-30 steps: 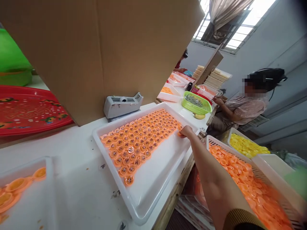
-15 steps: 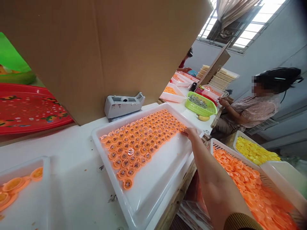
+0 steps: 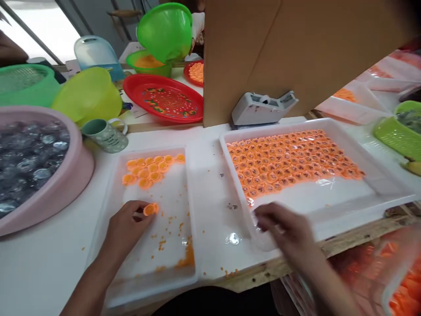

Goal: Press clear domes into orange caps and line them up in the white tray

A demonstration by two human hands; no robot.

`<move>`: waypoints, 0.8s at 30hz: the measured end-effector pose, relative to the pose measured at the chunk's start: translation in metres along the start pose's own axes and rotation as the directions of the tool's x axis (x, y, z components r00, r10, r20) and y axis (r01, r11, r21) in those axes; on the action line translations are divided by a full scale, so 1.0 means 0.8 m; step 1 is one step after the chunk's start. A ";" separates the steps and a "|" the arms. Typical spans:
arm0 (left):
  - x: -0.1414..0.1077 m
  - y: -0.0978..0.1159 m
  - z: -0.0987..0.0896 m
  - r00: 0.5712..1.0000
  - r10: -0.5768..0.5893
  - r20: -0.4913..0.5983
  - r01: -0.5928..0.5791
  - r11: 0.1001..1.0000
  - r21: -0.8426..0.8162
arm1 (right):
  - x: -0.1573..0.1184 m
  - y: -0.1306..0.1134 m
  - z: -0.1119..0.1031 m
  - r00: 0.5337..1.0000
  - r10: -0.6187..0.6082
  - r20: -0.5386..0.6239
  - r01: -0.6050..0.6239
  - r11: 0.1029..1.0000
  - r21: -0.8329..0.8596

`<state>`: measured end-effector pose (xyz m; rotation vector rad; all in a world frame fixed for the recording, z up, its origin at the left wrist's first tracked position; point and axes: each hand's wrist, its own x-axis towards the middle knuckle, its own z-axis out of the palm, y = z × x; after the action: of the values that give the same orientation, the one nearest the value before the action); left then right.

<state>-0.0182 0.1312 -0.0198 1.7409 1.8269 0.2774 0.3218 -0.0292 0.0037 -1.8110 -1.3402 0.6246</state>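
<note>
Bright light (image 3: pixel 36 33) glares beyond the white table (image 3: pixel 210 202).

The head-worn camera faces forward and down, close above the white table (image 3: pixel 210 197).

"What colours are in the white left tray (image 3: pixel 190 197)?"

"Orange pieces (image 3: pixel 153 168) — amber-centred."

"And the white right tray (image 3: pixel 296 199)?"

"Orange discs (image 3: pixel 279 162) with dark printed marks."

"Other patterns?"

"A red platter (image 3: pixel 164 98) with multicoloured flowers — and a sage-green mug (image 3: pixel 110 138) with pale spots. The basin (image 3: pixel 66 188) is pink; the cardboard panel (image 3: pixel 240 66), brown."

left hand (image 3: pixel 126 224) pinches orange piece (image 3: pixel 150 210) | right hand (image 3: pixel 291 226) blurred, apparently above right tray (image 3: pixel 315 197)
</note>
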 end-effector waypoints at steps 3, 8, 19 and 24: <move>-0.018 0.008 0.003 0.999 0.010 0.042 -0.002 0.982 -0.189 | -0.031 -0.030 0.099 0.958 -0.155 0.242 0.177 0.982 -0.071; -0.048 0.011 0.002 0.987 0.088 0.131 -0.025 0.908 -0.418 | -0.037 0.004 0.175 0.987 -0.157 -0.018 0.110 0.765 -0.635; -0.075 0.008 0.001 0.935 0.246 0.256 -0.035 0.781 -0.623 | -0.051 0.020 0.175 0.959 -0.279 0.056 0.268 0.820 -0.506; -0.084 0.009 -0.002 0.926 0.240 0.293 0.022 0.738 -0.675 | -0.042 0.032 0.164 0.936 -0.326 0.134 0.348 0.796 -0.496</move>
<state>-0.0149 0.0681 0.0034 1.2679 1.1411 0.5467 0.2255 -0.0252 -0.0945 -1.8876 -1.9422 0.1054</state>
